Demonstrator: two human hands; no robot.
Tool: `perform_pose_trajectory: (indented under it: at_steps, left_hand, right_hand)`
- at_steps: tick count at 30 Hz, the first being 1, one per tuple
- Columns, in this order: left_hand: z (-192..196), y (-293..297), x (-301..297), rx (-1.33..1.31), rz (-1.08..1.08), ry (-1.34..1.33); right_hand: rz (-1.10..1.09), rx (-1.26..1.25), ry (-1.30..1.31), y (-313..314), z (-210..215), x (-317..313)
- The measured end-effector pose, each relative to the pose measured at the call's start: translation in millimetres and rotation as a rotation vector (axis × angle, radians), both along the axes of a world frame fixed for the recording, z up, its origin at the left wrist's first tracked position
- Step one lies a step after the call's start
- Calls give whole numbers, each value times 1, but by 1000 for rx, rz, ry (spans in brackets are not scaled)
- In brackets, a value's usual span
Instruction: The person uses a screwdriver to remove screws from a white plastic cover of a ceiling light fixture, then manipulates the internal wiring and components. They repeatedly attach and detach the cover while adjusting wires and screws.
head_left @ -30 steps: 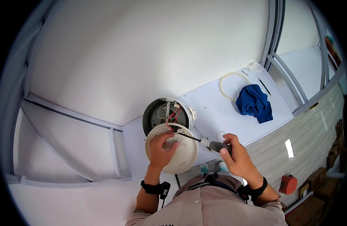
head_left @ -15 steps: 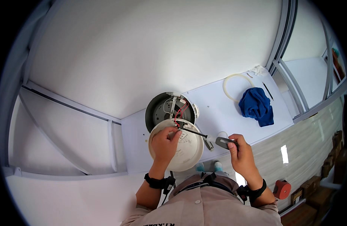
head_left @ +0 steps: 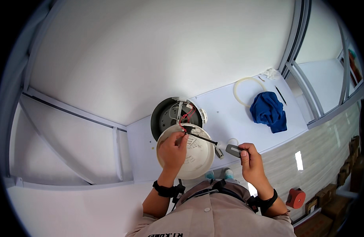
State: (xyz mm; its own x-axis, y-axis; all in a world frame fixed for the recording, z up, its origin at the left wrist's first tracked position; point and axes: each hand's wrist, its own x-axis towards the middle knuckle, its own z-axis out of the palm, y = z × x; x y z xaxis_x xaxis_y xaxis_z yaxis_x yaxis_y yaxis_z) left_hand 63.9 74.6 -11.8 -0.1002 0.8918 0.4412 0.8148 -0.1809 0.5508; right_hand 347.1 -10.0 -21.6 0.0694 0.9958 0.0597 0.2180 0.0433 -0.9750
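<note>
A round white plastic cover point(head_left: 193, 164) lies tipped inside up against an open round housing point(head_left: 159, 124) with a dark inside, likely from a small appliance. Red wires point(head_left: 187, 115) run from the housing to a small black part point(head_left: 189, 129) at the cover's upper edge. My left hand point(head_left: 173, 152) pinches that black part between thumb and finger. My right hand point(head_left: 251, 160) grips the grey handle of a screwdriver point(head_left: 234, 150). Its long dark shaft points left, the tip at the black part near my left fingertips.
On the white table point(head_left: 225, 106) lie a bundled blue cloth point(head_left: 269, 110), a cream ring point(head_left: 236, 91), a dark pen-like stick point(head_left: 281, 95) and crumpled white tissue point(head_left: 270, 73). A grey-handled tool point(head_left: 219, 153) sits partly behind the cover. A red cylinder point(head_left: 296, 198) stands on the floor at right.
The housing has shifted slightly left and the cover slightly right. My right hand has moved down a little, with the screwdriver still at the black part.
</note>
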Motion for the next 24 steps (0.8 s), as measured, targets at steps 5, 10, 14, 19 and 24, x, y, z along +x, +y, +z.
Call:
perform_pose_trajectory:
  at_steps: [5,10,14,19,24]
  left_hand:
    - [-1,4,0,-33,-16,-50]
    - [-8,5,-2,-29,-24,-126]
    - [-12,4,-6,-82,-9,-193]
    - [-18,6,-9,-42,6,-209]
    - [-13,5,-6,-21,6,-178]
  right_hand:
    - [-6,64,-21,4,-1,3]
    - [59,139,-26,9,2,8]
    - [144,77,-21,8,11,10]
    - [106,270,-72,14,2,7]
    - [51,168,37,13,-12,7]
